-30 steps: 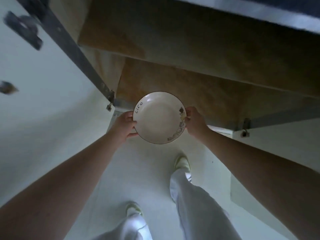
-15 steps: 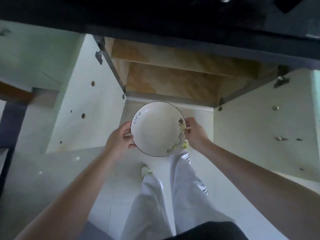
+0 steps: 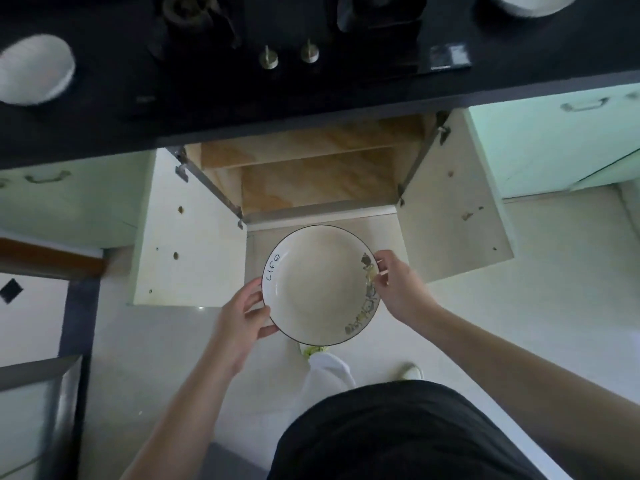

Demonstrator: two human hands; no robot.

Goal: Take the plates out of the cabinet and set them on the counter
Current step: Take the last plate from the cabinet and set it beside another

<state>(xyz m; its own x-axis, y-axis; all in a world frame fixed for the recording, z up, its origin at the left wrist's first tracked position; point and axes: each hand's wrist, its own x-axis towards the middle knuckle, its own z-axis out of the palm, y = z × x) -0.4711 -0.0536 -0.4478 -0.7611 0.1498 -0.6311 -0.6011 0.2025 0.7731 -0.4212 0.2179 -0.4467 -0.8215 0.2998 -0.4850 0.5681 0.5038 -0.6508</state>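
I hold a cream plate [image 3: 320,284] with a thin dark rim, lettering on its left side and a small drawing on its right. My left hand [image 3: 242,317] grips its left edge and my right hand [image 3: 393,285] grips its right edge. The plate hangs level above the floor, in front of the open cabinet [image 3: 311,174] under the black counter [image 3: 104,116]. The cabinet's wooden shelves show nothing on them. A white plate [image 3: 34,69] lies on the counter at the far left, and another white plate [image 3: 530,3] lies at the top right.
Both cabinet doors [image 3: 187,233] [image 3: 450,209] stand swung open to either side of me. A stove with two knobs [image 3: 289,55] sits on the counter above the cabinet. Pale green drawers [image 3: 561,140] flank the opening. My legs and feet are below the plate.
The view has risen from the cabinet's inside to the counter top. The plate has come up and out of the cabinet, still held by both hands.
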